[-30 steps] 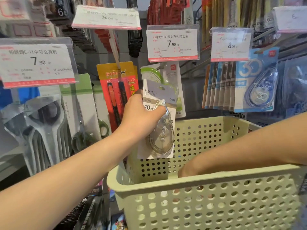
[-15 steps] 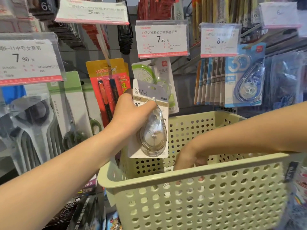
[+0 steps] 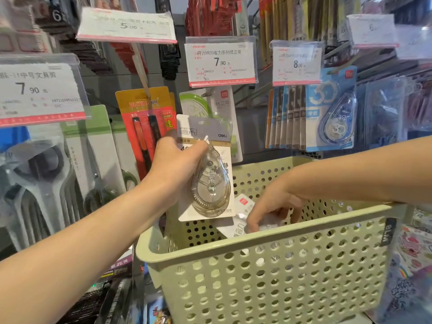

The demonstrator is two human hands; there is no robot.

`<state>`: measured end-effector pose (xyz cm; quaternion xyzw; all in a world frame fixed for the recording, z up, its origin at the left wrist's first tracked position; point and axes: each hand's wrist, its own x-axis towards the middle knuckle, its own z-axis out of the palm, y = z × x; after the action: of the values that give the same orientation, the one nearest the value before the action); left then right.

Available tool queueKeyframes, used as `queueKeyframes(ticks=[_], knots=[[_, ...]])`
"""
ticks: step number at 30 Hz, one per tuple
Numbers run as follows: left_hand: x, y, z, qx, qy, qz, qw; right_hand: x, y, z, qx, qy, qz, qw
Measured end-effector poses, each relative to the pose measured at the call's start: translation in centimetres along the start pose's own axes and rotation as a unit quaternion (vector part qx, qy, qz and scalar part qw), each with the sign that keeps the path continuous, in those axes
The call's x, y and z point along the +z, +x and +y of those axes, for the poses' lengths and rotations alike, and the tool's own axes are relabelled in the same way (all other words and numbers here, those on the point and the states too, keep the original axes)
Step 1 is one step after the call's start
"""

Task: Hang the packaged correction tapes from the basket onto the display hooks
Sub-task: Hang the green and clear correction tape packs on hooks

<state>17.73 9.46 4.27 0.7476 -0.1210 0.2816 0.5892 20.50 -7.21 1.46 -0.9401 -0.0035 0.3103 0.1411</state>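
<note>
A packaged correction tape (image 3: 208, 174), a clear teardrop dispenser on a white and grey card, is held upright above the far left corner of the basket (image 3: 268, 272). The left hand (image 3: 174, 167) is closed on its left edge, thumb across the front of the card near the top of the blister, the other fingers behind it. The card's upper end overlaps a green-and-white correction tape pack (image 3: 217, 106) hanging on the display hook just behind it, under a price tag reading 7.90 (image 3: 221, 61); I cannot tell whether the held card touches the hook.

The right hand (image 3: 273, 211) is down inside the pale green perforated basket, fingers curled on a white package (image 3: 243, 220) lying there; part of that grip is hidden by the near rim, so how firmly it holds is unclear. More white packaging shows through the basket holes.

To the right of the 7.90 hook hangs a row of blue correction tape packs (image 3: 332, 113) below a tag reading 8 (image 3: 297, 63). To the left hangs a red and yellow card with pens (image 3: 146, 127), and further left are green-carded scissors (image 3: 93, 160) under another 7.90 tag (image 3: 38, 92).
</note>
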Motion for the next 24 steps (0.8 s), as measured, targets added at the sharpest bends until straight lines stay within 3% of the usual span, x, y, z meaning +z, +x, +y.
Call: queueKeyframes(ticks=[3, 9, 11, 16, 20, 24], knots=[[-0.1, 0.0, 0.0, -0.005, -0.02, 0.011, 1.0, -0.4, -0.7, 0.6, -0.03, -0.011, 0.067, 0.997], [-0.2, -0.3, 0.4, -0.023, -0.061, -0.005, 0.998, -1.4, -1.8, 1.6, -0.095, 0.098, 0.088, 0.987], [-0.1, -0.4, 0.9, -0.057, -0.113, -0.038, 0.991, -1.7, -1.9, 1.9, -0.113, 0.137, 0.106, 0.978], [-0.3, -0.4, 2.0, -0.088, -0.103, -0.149, 0.98, -2.2, -2.2, 2.9, -0.167, 0.29, 0.146, 0.931], [-0.2, -0.6, 2.8, -0.171, -0.17, -0.125, 0.962, -2.3, -3.1, 3.3, -0.19, 0.323, 0.166, 0.912], [0.4, -0.4, 2.9, -0.176, -0.136, -0.104, 0.969, -2.9, -4.9, 3.7, -0.225, 0.297, 0.179, 0.911]])
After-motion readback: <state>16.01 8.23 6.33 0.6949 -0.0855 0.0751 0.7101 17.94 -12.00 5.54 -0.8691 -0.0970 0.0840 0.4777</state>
